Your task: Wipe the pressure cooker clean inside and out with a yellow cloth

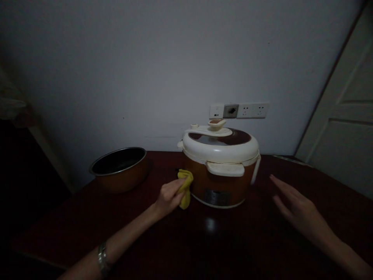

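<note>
In the head view an electric cooker (201,182) with an orange-brown body and a cream lid stands on the dark red table, its lid shut. My left hand (170,197) is closed on a yellow cloth (185,194) at the cooker's left side; the cloth appears to touch the body there. To the right of the cooker, apart from it, my right hand (297,206) hangs over the table with fingers stretched out and nothing in it.
Left of the cooker sits an orange-brown pot (124,179) with a dark inside and no lid. Wall sockets (252,110) are behind the cooker. A pale door (344,105) stands at the right, and the table (186,241) reaches back to the wall.
</note>
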Demonstrator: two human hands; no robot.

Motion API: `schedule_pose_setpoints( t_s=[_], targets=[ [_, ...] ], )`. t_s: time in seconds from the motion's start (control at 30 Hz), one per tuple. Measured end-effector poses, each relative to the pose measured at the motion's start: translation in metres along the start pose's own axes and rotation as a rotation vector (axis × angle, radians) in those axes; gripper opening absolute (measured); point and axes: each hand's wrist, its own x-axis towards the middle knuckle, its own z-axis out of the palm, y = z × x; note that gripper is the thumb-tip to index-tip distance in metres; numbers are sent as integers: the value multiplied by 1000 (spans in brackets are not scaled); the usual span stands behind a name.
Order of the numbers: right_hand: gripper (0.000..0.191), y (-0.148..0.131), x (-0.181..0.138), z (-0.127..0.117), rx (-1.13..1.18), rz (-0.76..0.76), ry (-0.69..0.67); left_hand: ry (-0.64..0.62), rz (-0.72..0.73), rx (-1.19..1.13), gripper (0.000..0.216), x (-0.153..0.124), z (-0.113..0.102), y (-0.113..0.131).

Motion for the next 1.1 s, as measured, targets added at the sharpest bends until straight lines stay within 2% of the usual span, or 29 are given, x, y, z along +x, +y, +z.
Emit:
schedule_pose_setpoints(
  t_s=[0.07, 0.13, 0.2, 0.3, 0.4, 0.5, 0.83, 0.97, 1.1],
  targets=[
    [54, 6, -6, 0, 8, 38, -10, 167, -382, -19, 31, -3, -11, -18],
    [53, 10, -11, 2, 20, 66, -24, 274, -649, -51, 28, 2, -19, -38],
    [51, 10, -13, 5, 36, 82, -36, 344, -835, -140, 22, 10, -19, -54],
    [49, 3, -11, 6, 58, 75, -43, 300, -994, -387, 18, 20, 2, -58],
    [47, -7, -9, 4, 74, 64, -51, 196, -1007, -529, 20, 24, 31, -43],
    [46, -13, -11, 2, 88, 80, -53, 198, -1025, -597, 19, 19, 46, -24],
    [46, -52, -7, -2, 182, 0, -75, 206, -1068, -741, 30, -17, 48, 45],
    [46, -70, -7, -3, 208, -51, -89, 137, -1094, -820, 29, -28, 59, 73],
    [44, -86, -11, -7, 295, -33, -130, 37, -1087, -864, 27, -25, 76, 96]
  ],
)
